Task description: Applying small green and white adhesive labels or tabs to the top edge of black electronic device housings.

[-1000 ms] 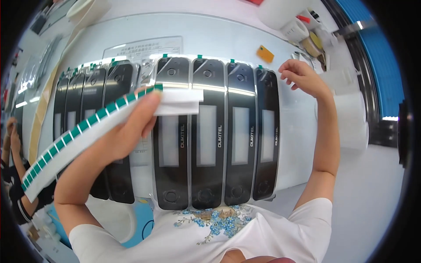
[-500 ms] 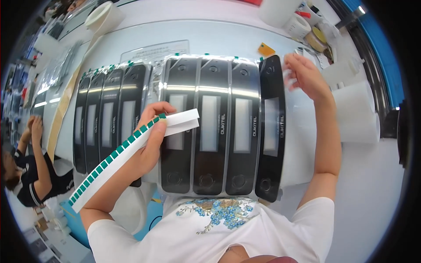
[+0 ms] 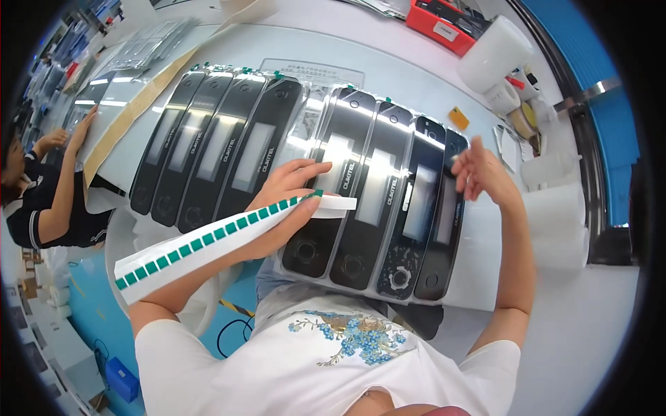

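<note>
A white strip of backing paper with a row of green adhesive tabs [image 3: 208, 239] is pinched between the thumb and fingers of my left hand [image 3: 288, 201]. It slants over my left forearm, and its short end sticks out above the black panels. Beneath lie long glossy black panels [image 3: 368, 187] with pale windows, side by side in clear film. Several of them carry small green tabs at the far end. My right hand [image 3: 483, 172] hovers by the far end of the rightmost panel [image 3: 444, 256], fingers loosely bent and apart, with nothing visible in them.
More black panels [image 3: 208, 145] lie to the left. An orange card [image 3: 458, 118] and tape rolls [image 3: 524, 118] sit beyond my right hand. White rolls [image 3: 555, 222] stand at right, a red bin [image 3: 440, 26] at the back. A co-worker [image 3: 59, 201] works at far left.
The view has turned, so the panels now slant. My right hand appears lower, nearer the rightmost panel's end. My left hand still grips the strip, which lies flatter across my forearm.
</note>
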Available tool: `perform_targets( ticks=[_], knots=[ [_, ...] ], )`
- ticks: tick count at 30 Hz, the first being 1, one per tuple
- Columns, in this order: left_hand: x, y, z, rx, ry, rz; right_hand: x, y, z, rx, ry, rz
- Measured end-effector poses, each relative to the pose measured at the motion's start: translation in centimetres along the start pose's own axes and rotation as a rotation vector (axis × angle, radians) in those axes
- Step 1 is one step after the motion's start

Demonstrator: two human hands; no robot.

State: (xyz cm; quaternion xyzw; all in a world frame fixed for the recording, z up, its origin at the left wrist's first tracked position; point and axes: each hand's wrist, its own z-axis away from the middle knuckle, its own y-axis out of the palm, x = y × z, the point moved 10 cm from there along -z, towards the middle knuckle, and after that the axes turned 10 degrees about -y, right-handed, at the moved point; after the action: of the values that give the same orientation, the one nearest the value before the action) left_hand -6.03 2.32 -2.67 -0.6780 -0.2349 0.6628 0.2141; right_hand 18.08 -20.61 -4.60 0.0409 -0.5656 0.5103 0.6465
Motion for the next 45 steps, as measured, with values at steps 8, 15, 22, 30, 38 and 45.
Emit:
perform_targets(
  ticks=[8, 15, 22, 30, 38, 45],
  knots=[
    [-2.8, 1.4, -0.3, 0.238, 0.259, 0.044, 8.2, -0.2, -7.3, -0.236, -0.749, 0.568],
    [0.2, 3.2, -0.5, 0.271, 0.207, 0.288, 4.2, -0.4, -10.2, -0.11, -0.474, 0.248],
    [0.8, 3.1, -0.4, 0.358, 0.04, 0.396, 2.3, -3.1, -8.0, -0.112, -0.546, -0.453],
    [0.6, 2.3, -0.5, 0.343, -0.066, 0.458, -4.0, -6.0, -0.7, -0.468, -0.161, 0.008],
    [6.0, -0.4, 0.0, 0.065, -0.388, 0.665, 7.7, -6.7, 4.9, -0.427, -0.8, -0.512],
    [9.0, -4.3, 4.8, -0.272, -0.61, 0.784, 16.0, -1.5, -1.2, -0.227, -0.782, -0.494]
  ],
)
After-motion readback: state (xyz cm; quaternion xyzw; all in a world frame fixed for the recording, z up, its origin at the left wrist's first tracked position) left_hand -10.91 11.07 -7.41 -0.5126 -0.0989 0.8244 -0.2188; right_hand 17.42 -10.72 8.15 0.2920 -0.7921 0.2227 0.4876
